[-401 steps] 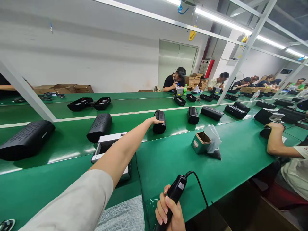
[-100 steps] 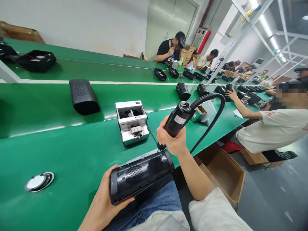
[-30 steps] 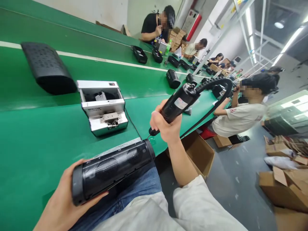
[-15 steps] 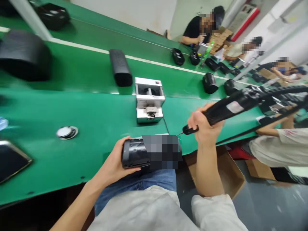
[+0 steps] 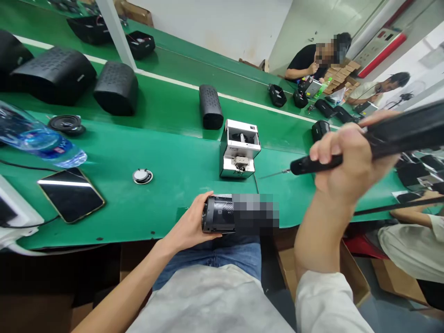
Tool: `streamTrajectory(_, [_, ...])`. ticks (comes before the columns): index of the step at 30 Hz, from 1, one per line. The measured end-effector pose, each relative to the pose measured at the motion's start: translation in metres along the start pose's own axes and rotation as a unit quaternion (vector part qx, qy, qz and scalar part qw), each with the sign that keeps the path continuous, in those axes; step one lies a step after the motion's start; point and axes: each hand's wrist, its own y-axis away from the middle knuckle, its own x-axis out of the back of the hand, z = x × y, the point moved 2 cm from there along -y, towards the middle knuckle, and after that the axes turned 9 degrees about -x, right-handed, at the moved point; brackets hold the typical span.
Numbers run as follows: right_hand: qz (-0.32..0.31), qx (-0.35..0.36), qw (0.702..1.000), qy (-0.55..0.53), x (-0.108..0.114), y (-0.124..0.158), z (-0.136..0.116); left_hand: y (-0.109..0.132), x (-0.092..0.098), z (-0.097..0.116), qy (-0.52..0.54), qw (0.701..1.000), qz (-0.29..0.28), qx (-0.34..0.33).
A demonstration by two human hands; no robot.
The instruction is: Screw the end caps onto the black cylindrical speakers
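**Black cylinder across the lap, driver bit lying almost along it**

Black and glossy, the cylinder speaker (image 5: 220, 215) lies at the near edge of the counter (image 5: 166, 199), over the person's jeans. Its long axis runs left to right along that edge. Its right part is blurred out, so nothing can be told of that end.

The left hand (image 5: 189, 227) has it by the left end cap, the fingers (image 5: 208, 235) curled under and the thumb over the top, closed firmly round it.

The right hand (image 5: 347, 162) is up and off to the right, well apart from the speaker. It is wrapped tight round the electric screwdriver (image 5: 405, 132), with no gap between the fingers. The tool's body rises to the right and its bit (image 5: 274, 175) points left and slightly down. The tool's axis therefore runs close to parallel with the speaker's rather than square to it. The tip hangs above the speaker's blurred right half, not touching it.

Just beyond the tip stands the white screw feeder (image 5: 239, 148), directly behind the speaker. Further left on the counter are a small round disc (image 5: 142, 176), a dark phone (image 5: 71, 194) and a water bottle (image 5: 38, 141) lying on its side. More black speakers (image 5: 210, 106) sit on the belt behind. A co-worker's sleeve (image 5: 412, 236) shows at the right edge.
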Motion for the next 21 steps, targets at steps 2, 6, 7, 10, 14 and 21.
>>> streamTrajectory(2, [0.0, 0.012, 1.0, -0.012, -0.024, -0.006, 0.016, -0.002, -0.003, 0.0, 0.001, 1.0, 0.001, 0.001])
streamTrajectory(6, [-0.027, 0.006, 1.0, -0.013, -0.058, -0.013, 0.066, -0.004, -0.005, -0.002, 0.014, 1.0, 0.001, -0.004])
streamTrajectory(7, [-0.027, 0.003, 0.999, -0.016, -0.062, -0.014, 0.076, -0.004, -0.006, -0.003, 0.015, 1.0, 0.0, -0.008])
streamTrajectory(10, [-0.022, -0.015, 1.0, -0.012, -0.066, -0.019, 0.096, -0.003, -0.006, -0.004, 0.02, 1.0, 0.001, -0.022])
streamTrajectory(14, [-0.023, -0.031, 0.999, 0.017, -0.063, -0.017, 0.097, -0.004, -0.006, -0.004, 0.023, 0.999, 0.01, -0.037])
streamTrajectory(21, [-0.027, -0.078, 0.997, 0.008, -0.054, 0.016, 0.049, -0.005, -0.009, -0.005, 0.029, 0.998, 0.021, -0.06])
